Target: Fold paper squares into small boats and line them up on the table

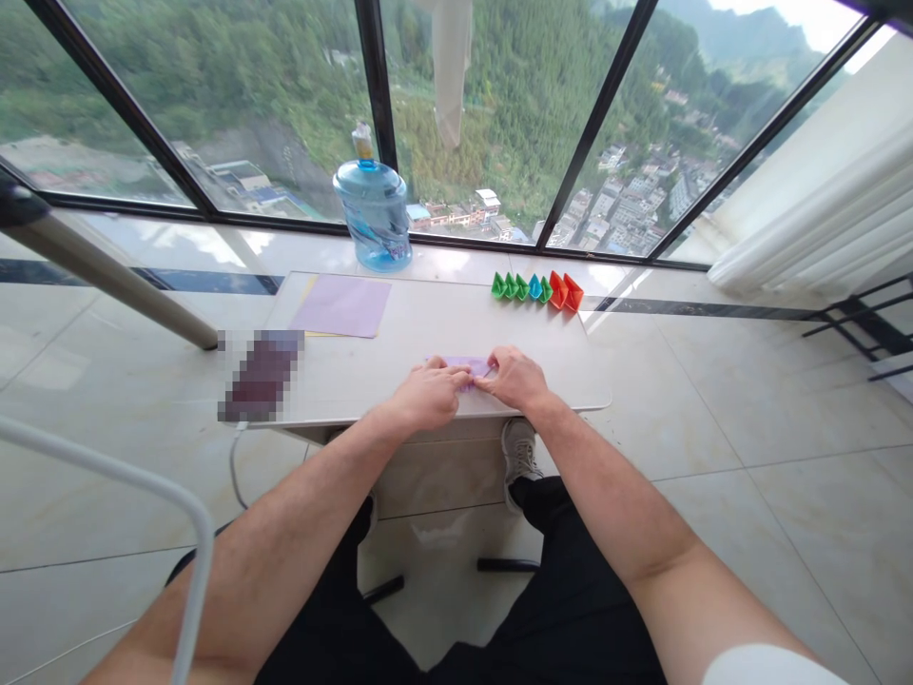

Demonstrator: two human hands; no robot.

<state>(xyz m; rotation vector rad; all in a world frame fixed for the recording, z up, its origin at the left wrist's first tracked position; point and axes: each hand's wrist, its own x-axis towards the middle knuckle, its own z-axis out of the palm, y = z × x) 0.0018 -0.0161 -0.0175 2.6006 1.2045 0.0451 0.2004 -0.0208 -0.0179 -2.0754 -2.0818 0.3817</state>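
Folded purple paper [456, 362] lies near front edge of surface [442, 319], under both hands; left hand [432, 395] lays fingers across it, cannot tell if gripping; right hand [518, 378] pinches its right end; lilac sheet [342, 304] far left; folded paper row [534, 288] far right.

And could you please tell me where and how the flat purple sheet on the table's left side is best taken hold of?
I'd pinch the purple sheet at its near right corner, with the left hand coming from the right: it lies flat with that corner nearest the hand, while yellow paper peeking out along its left side could get caught too.
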